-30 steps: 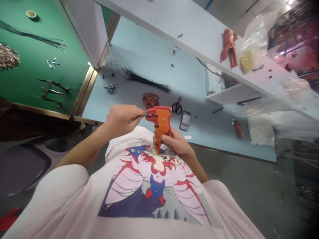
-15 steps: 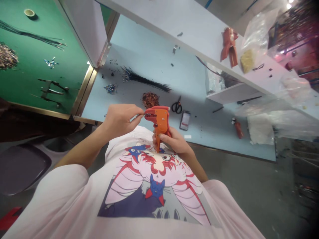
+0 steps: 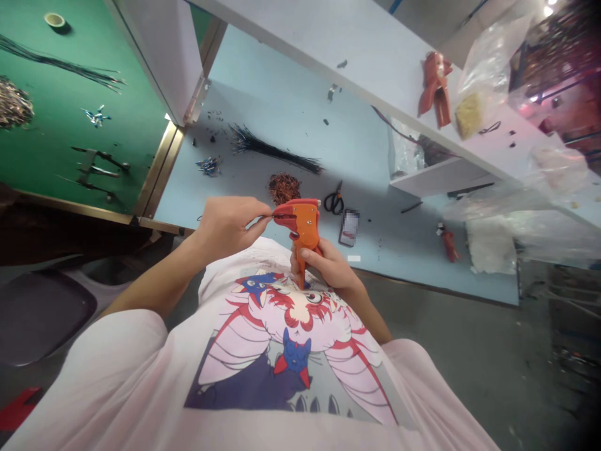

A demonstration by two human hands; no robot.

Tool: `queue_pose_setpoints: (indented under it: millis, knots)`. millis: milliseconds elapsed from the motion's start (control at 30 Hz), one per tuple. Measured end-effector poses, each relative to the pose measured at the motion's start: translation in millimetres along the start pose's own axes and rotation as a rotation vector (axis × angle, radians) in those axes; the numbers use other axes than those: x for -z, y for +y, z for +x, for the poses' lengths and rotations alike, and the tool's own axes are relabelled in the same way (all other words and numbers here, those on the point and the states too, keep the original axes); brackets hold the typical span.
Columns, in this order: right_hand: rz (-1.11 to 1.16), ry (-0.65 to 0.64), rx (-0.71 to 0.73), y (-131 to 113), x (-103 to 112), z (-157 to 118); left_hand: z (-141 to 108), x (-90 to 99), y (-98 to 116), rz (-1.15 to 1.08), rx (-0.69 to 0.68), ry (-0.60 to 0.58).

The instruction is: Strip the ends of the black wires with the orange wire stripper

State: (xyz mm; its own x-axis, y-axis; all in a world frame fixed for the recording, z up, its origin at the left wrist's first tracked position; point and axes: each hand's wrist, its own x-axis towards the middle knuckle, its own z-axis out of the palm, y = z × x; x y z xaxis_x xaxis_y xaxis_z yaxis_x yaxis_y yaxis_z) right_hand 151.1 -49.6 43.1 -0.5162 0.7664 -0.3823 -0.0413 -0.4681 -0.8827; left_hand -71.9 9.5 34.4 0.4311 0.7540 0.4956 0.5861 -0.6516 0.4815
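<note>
My right hand (image 3: pixel 328 263) is closed around the handles of a red and orange wire stripper (image 3: pixel 307 222), held upright just above my lap with its jaws toward the left. Between the pinched thumb and fingers of my left hand (image 3: pixel 232 222) is a thin wire (image 3: pixel 267 217), whose tip reaches into the stripper's red jaws. Most of the wire is hidden by the hand. Behind the tool lies a pile of copper-coloured scraps (image 3: pixel 284 188). A bundle of dark wires (image 3: pixel 282 153) stretches across the blue bench beyond it.
Black-handled scissors (image 3: pixel 333 200) and a phone (image 3: pixel 349 227) lie right of the stripper. Small blue-white pieces (image 3: pixel 208 165) sit at left. A raised white shelf (image 3: pixel 357 56) crosses the back, bearing a red tool (image 3: pixel 434 88) and plastic bags. A green table (image 3: pixel 136 106) adjoins at left.
The stripper's jaws have come closer together around the wire, and its handles look more squeezed. My left hand has stayed almost in place.
</note>
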Motion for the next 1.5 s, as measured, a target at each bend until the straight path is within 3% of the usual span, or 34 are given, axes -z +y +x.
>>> queue_pose_setpoints:
  millis: [467, 633, 800, 967, 1067, 1200, 1267, 1367, 1500]
  knots:
    - [-0.037, 0.010, 0.007, 5, 1, 2, -1, 0.1, 0, 0.004, 0.017, 0.007]
    - [0.030, 0.090, 0.003, 14, 4, 4, -2, -0.3, 0, 0.011, 0.013, 0.010]
    - [0.094, -0.023, 0.023, 8, 6, 0, -1, -1.3, -3, -0.083, 0.046, 0.020]
    - [0.094, -0.028, 0.058, 3, 7, -3, -3, -4.6, -6, -0.184, 0.101, 0.053]
    - [0.046, 0.073, 0.108, 4, 5, 1, -7, -7.8, -3, -0.180, 0.108, 0.102]
    - [-0.077, 0.358, 0.280, 3, -1, 13, -12, -12.7, 5, -0.091, 0.037, 0.147]
    - [-0.131, 0.440, 0.372, 1, -6, 18, -13, -15.2, 10, -0.029, -0.023, 0.150]
    - [-0.215, 0.490, 0.425, -3, -12, 23, -13, -19.2, 17, 0.041, -0.108, 0.157]
    - [-0.287, 0.499, 0.383, -4, -15, 25, -13, -22.7, 19, 0.064, -0.133, 0.134]
